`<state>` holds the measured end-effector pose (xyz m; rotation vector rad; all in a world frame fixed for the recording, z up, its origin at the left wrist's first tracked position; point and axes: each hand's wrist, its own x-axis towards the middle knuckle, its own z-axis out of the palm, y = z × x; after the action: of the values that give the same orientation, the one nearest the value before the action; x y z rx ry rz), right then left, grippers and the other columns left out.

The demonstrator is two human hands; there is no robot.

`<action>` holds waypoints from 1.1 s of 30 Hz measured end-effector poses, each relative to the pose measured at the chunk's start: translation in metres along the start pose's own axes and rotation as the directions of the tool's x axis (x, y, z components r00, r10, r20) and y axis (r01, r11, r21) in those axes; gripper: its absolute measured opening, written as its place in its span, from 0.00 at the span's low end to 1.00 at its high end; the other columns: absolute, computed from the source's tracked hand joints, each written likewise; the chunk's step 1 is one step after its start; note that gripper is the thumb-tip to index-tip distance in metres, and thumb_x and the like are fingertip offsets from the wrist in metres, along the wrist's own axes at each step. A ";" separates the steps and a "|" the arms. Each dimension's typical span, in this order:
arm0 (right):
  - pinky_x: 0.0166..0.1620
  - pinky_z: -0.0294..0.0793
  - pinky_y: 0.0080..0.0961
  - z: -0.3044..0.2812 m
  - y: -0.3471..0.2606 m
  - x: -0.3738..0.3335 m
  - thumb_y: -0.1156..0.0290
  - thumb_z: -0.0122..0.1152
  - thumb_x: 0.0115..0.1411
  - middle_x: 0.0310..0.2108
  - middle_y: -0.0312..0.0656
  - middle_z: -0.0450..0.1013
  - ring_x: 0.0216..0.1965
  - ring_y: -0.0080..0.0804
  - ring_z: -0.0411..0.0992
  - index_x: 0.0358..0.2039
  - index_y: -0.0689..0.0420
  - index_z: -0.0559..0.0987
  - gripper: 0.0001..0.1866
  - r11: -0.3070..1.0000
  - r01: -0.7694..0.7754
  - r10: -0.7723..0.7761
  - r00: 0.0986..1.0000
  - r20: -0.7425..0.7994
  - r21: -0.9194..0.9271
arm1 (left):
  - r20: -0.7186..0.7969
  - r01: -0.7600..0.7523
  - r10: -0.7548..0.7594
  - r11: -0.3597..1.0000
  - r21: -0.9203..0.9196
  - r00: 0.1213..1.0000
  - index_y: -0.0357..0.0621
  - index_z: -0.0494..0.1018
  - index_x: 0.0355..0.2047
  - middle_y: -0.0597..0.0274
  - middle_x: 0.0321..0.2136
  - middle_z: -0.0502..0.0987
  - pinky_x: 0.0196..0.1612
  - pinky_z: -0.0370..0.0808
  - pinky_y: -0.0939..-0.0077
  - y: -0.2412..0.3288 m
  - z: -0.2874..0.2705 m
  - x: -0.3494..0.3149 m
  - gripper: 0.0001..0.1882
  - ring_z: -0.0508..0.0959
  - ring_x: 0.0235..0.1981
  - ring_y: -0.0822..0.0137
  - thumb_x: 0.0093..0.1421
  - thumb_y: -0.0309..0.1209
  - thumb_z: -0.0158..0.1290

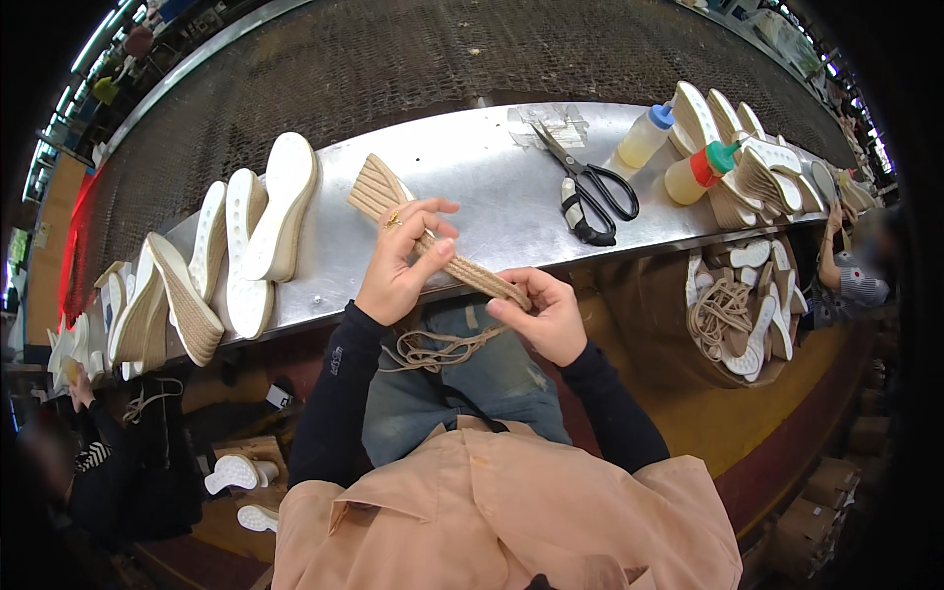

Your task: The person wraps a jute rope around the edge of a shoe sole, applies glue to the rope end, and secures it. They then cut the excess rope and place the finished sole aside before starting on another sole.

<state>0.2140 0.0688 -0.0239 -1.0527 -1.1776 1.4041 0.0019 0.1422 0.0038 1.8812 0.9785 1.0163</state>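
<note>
A wedge shoe sole point(462, 272) wrapped in tan braided rope lies slantwise between my hands, its thick heel end over the metal table's edge. My left hand point(403, 258) grips its middle, thumb along the near side, other fingers partly hidden behind. At the thin toe end, my right hand point(546, 313) pinches the sole between thumb and fingers. Below, a loose tan cord point(438, 352) lies in loops over my lap. Black-handled scissors point(588, 192), partly wrapped in white tape, rest on the table beyond my right hand.
White-topped wedge soles point(285, 211) stand clustered left on the metal table point(433, 147); others point(693, 118) stand right. Two glue bottles point(644, 138) are beside them. A brown bin point(649, 315) of soles and cord hangs below right. Co-workers sit at both sides. A mesh conveyor point(393, 59) runs behind.
</note>
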 end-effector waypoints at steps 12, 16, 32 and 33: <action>0.24 0.66 0.16 0.009 -0.022 -0.008 0.82 0.70 0.44 0.22 0.38 0.73 0.19 0.20 0.66 0.33 0.63 0.81 0.13 0.650 0.500 -0.607 0.795 0.005 -0.572 | -0.028 -0.112 0.132 0.918 0.381 0.991 0.49 0.70 0.53 0.54 0.62 0.62 0.65 0.55 0.55 0.046 -0.029 -0.035 0.31 0.57 0.65 0.47 0.45 0.30 0.64; 0.26 0.69 0.26 0.009 -0.041 -0.014 0.82 0.67 0.38 0.19 0.38 0.65 0.23 0.34 0.68 0.32 0.59 0.80 0.16 0.363 0.663 -0.689 0.664 0.291 -0.654 | -0.164 -0.108 0.210 0.871 0.479 0.964 0.52 0.77 0.39 0.56 0.55 0.69 0.58 0.65 0.57 0.040 -0.016 -0.045 0.24 0.64 0.60 0.45 0.39 0.21 0.64; 0.24 0.66 0.22 0.022 -0.104 -0.042 0.80 0.65 0.29 0.18 0.33 0.61 0.24 0.32 0.64 0.33 0.61 0.81 0.22 0.253 0.814 -0.720 0.519 0.460 -0.523 | -0.375 -0.274 0.533 0.783 0.559 0.759 0.57 0.78 0.25 0.69 0.39 0.81 0.59 0.63 0.56 0.063 -0.005 -0.051 0.12 0.72 0.53 0.53 0.40 0.31 0.68; 0.24 0.66 0.22 0.022 -0.106 -0.042 0.80 0.66 0.29 0.17 0.33 0.61 0.24 0.32 0.64 0.33 0.61 0.81 0.22 0.257 0.811 -0.720 0.523 0.456 -0.525 | -0.363 -0.269 0.516 0.791 0.549 0.776 0.57 0.78 0.26 0.70 0.38 0.81 0.60 0.60 0.55 0.063 -0.004 -0.051 0.12 0.73 0.53 0.53 0.40 0.31 0.68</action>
<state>0.2145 0.0288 0.0854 -0.6208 -2.0457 0.1617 -0.0053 0.0732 0.0457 2.3608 1.2199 1.7185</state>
